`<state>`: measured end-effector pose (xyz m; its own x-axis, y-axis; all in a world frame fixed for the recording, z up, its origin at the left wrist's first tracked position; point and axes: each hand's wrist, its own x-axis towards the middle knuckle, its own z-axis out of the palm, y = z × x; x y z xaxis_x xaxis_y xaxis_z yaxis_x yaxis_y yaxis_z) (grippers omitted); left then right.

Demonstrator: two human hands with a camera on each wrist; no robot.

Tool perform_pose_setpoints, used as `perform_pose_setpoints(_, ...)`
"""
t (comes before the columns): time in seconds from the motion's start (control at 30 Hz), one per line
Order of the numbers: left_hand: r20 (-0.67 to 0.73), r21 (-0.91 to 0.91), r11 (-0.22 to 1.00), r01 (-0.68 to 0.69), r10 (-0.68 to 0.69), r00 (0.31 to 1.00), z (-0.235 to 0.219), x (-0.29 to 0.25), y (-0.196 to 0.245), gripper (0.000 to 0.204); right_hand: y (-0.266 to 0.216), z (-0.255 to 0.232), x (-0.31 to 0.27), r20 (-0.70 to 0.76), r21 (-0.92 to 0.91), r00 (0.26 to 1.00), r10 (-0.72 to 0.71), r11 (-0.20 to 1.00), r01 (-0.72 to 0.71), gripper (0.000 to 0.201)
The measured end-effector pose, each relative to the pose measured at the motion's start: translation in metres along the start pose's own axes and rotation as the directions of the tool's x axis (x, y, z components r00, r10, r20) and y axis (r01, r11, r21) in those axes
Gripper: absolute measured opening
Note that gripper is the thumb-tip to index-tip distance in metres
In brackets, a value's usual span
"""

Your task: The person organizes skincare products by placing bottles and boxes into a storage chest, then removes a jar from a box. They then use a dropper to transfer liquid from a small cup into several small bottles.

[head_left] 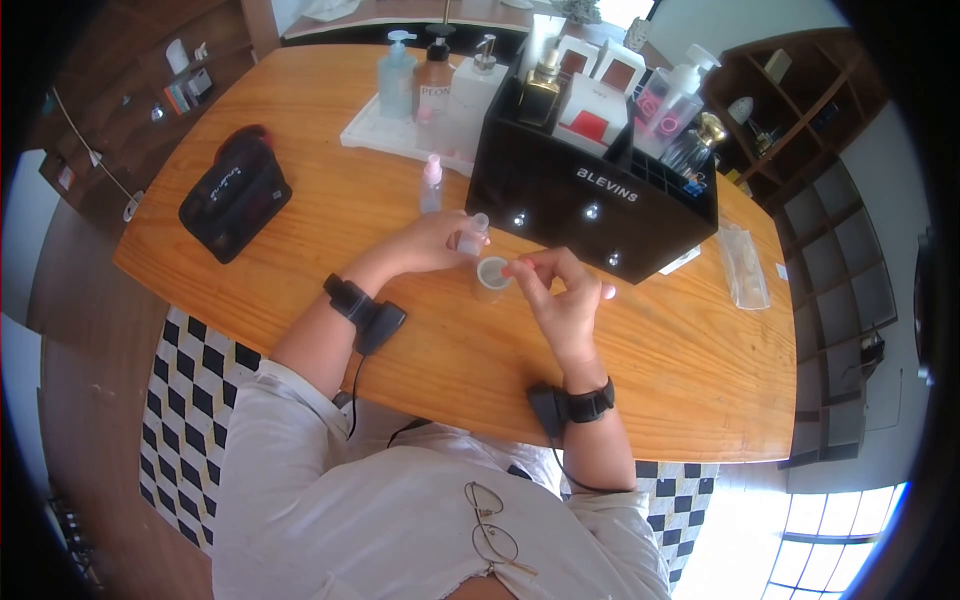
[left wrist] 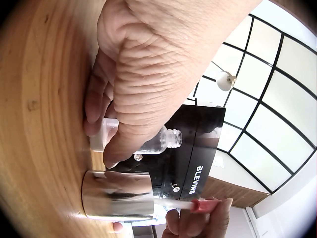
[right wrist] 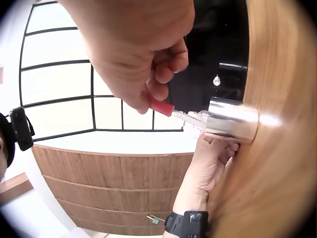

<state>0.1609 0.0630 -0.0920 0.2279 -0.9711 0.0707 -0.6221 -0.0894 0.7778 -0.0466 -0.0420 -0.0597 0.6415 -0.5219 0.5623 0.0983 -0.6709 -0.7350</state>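
On the table stands a small shiny cup (head_left: 492, 285) (left wrist: 119, 196) (right wrist: 232, 120). Beside it my left hand (head_left: 435, 243) (left wrist: 148, 74) (right wrist: 210, 158) holds a clear small bottle (head_left: 472, 238) (left wrist: 158, 144), its threaded neck uncapped. My right hand (head_left: 567, 305) (left wrist: 198, 223) (right wrist: 138, 54) pinches the red end (head_left: 517, 268) (left wrist: 205, 205) (right wrist: 161, 105) of a thin translucent dropper, which reaches to the cup's mouth; the rim hides its tip. Behind my left hand is a pink-capped bottle (head_left: 431, 185).
A black BLEVINS drawer box (head_left: 590, 205) full of cosmetics stands behind my hands. Pump bottles are on a white tray (head_left: 375, 133) at the back. A black pouch (head_left: 235, 195) lies at the left, a clear plastic packet (head_left: 743, 268) at the right.
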Motion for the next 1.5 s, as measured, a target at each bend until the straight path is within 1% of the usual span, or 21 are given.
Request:
perform_pose_setpoints(0.07,0.0,-0.001,1.0,-0.019,0.019,1.0,0.001,0.001,-0.005,0.037,0.003,0.0,0.0,0.005,-0.02,1.0,0.011,1.0,-0.011,0.014)
perform_pose_setpoints(0.17,-0.001,-0.013,1.0,-0.019,0.019,1.0,0.001,0.0,-0.004,0.037,-0.002,-0.001,0.0,0.012,-0.039,0.999,-0.035,0.999,0.036,0.014)
perform_pose_setpoints(0.4,-0.038,-0.034,0.999,-0.034,0.033,0.999,0.005,0.001,-0.011,0.04,0.004,-0.001,0.002,-0.003,-0.004,1.0,-0.017,1.0,0.017,0.014)
perform_pose_setpoints(0.47,-0.063,-0.075,0.996,-0.047,0.042,0.997,0.003,0.0,-0.009,0.04,0.009,0.0,0.002,0.026,-0.005,1.0,0.006,1.0,-0.006,0.014)
perform_pose_setpoints(0.57,-0.094,-0.04,0.998,-0.052,0.048,0.994,0.002,0.0,-0.007,0.04,0.009,-0.002,0.002,0.07,-0.025,0.997,0.04,0.999,-0.038,0.015)
perform_pose_setpoints(0.6,-0.12,-0.051,0.995,-0.085,0.078,0.99,0.003,0.002,-0.009,0.041,0.009,-0.002,0.003,0.085,-0.035,0.995,0.051,0.998,-0.048,0.016)
perform_pose_setpoints(0.67,-0.172,-0.069,0.986,-0.151,0.137,0.976,0.004,0.004,-0.012,0.041,0.01,-0.002,0.004,0.066,-0.09,0.997,0.025,0.996,-0.019,0.017)
perform_pose_setpoints(0.7,-0.183,-0.057,0.987,-0.152,0.139,0.973,0.005,0.005,-0.012,0.041,0.011,-0.003,0.005,0.057,-0.118,0.998,0.014,0.993,-0.007,0.018)
perform_pose_setpoints(0.77,-0.203,-0.036,0.987,-0.154,0.143,0.969,0.005,0.003,-0.01,0.04,0.01,-0.015,0.012,-0.028,-0.222,1.0,-0.002,0.975,-0.004,0.018)
perform_pose_setpoints(0.83,-0.23,-0.122,0.965,-0.232,0.2,0.952,0.008,0.006,-0.019,0.036,0.011,-0.031,0.017,-0.088,-0.341,0.996,-0.018,0.94,-0.013,0.018)
perform_pose_setpoints(0.87,-0.245,-0.165,0.947,-0.276,0.232,0.941,0.011,0.009,-0.021,0.034,0.019,-0.043,0.019,-0.072,-0.415,0.997,0.005,0.909,-0.034,0.019)
perform_pose_setpoints(0.9,-0.24,-0.161,0.956,-0.247,0.205,0.949,0.011,0.008,-0.017,0.032,0.028,-0.057,0.018,-0.061,-0.487,0.998,0.031,0.871,-0.057,0.019)
perform_pose_setpoints(0.97,-0.232,-0.149,0.971,-0.186,0.149,0.961,0.007,0.005,-0.011,0.029,0.035,-0.083,0.014,-0.022,-0.593,0.978,0.205,0.785,-0.178,0.021)
perform_pose_setpoints(1.0,-0.25,-0.155,0.966,-0.206,0.164,0.954,0.007,0.005,-0.012,0.029,0.036,-0.092,0.011,-0.009,-0.641,0.956,0.292,0.733,-0.23,0.022)
perform_pose_setpoints(1.1,-0.305,-0.163,0.957,-0.24,0.183,0.935,0.007,0.006,-0.016,0.031,0.031,-0.108,-0.001,0.068,-0.743,0.954,0.293,0.653,-0.148,0.024)
perform_pose_setpoints(1.13,-0.318,-0.16,0.959,-0.236,0.176,0.932,0.007,0.007,-0.017,0.032,0.031,-0.111,-0.003,0.108,-0.785,0.923,0.368,0.602,-0.148,0.032)
perform_pose_setpoints(1.17,-0.33,-0.156,0.96,-0.232,0.17,0.928,0.007,0.007,-0.017,0.035,0.036,-0.114,-0.006,0.137,-0.772,0.919,0.371,0.621,-0.136,0.034)
perform_pose_setpoints(1.27,-0.276,-0.179,0.969,-0.173,0.119,0.954,0.003,0.004,-0.01,0.038,0.056,-0.119,-0.016,0.22,-0.718,0.902,0.371,0.687,-0.108,0.038)
perform_pose_setpoints(1.33,-0.268,-0.176,0.968,-0.176,0.125,0.955,0.002,0.0,-0.004,0.04,0.062,-0.119,-0.016,0.272,-0.666,0.891,0.363,0.739,-0.098,0.039)
perform_pose_setpoints(1.43,-0.256,-0.181,0.968,-0.175,0.125,0.958,0.001,-0.002,0.001,0.041,0.075,-0.116,-0.015,0.299,-0.551,0.909,0.29,0.831,-0.084,0.033)
perform_pose_setpoints(1.5,-0.258,-0.182,0.965,-0.189,0.139,0.956,0.0,-0.003,0.002,0.041,0.083,-0.113,-0.013,0.288,-0.617,0.91,0.298,0.785,-0.062,0.028)
